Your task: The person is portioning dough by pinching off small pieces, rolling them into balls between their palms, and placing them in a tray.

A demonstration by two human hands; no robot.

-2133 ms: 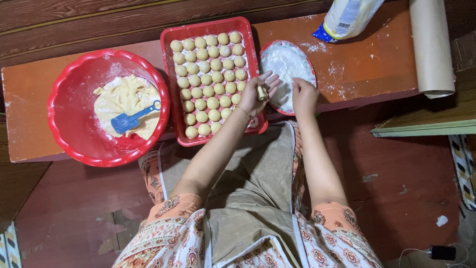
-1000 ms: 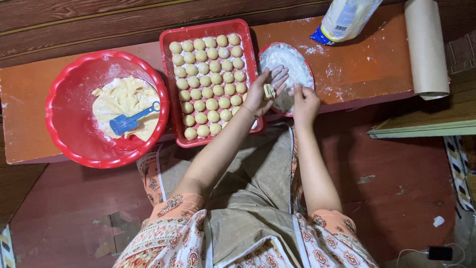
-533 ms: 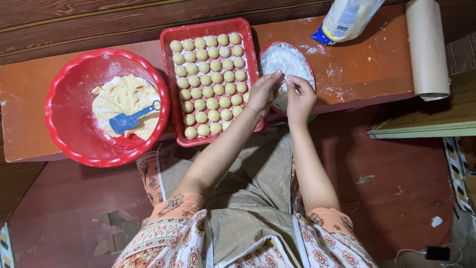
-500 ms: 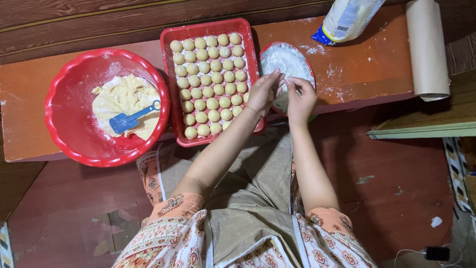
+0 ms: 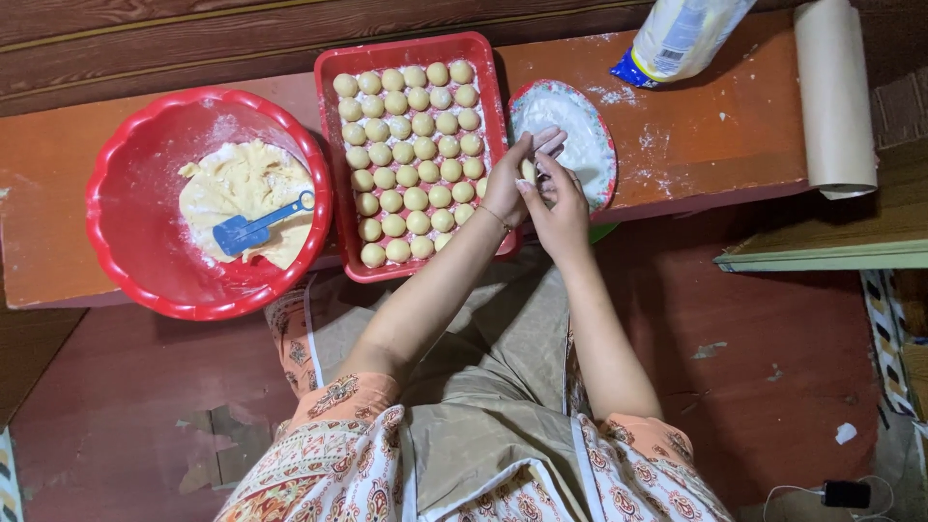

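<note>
Both hands meet over floured plate (image 5: 580, 145) at bench (image 5: 715, 135) edge: left hand (image 5: 512, 184) and right hand (image 5: 556, 208) pressed together around small pale dough piece (image 5: 529, 171), mostly hidden, long axis unreadable. Red rectangular tray (image 5: 333, 145) holds several dozen smooth round dough balls (image 5: 416, 145) in rows. One round red plastic basin (image 5: 126, 232), soft dough, blue scraper (image 5: 253, 227) inside.
</note>
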